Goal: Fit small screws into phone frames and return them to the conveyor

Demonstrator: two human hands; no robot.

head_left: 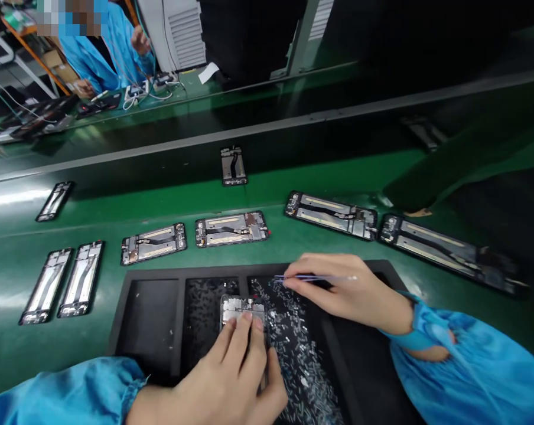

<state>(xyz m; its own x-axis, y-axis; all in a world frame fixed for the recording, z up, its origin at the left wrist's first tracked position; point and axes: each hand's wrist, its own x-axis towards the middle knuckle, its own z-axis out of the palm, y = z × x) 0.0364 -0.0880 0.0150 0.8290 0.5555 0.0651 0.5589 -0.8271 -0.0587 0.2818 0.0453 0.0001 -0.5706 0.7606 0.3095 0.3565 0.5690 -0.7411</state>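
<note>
With its fingers laid over the face of an opened phone (243, 305), my left hand (231, 372) grips it above the black compartment tray (179, 321). The phone's upper end shows metal shields; its lower part is hidden under the hand. My right hand (338, 289) pinches a pair of thin tweezers (313, 277), tips pointing left over the tray's back edge. Below the tweezers, many small clear and silvery pieces (300, 348) fill one compartment. Small dark pieces (207, 298) lie in the compartment to its left.
Opened phones lie around the tray: two at left (81, 280), one behind it (231, 229), others at right (331, 213) and on the conveyor belt (173, 189). A strap (430, 330) circles my right wrist. Across the line sits a co-worker in a blue smock (129, 56).
</note>
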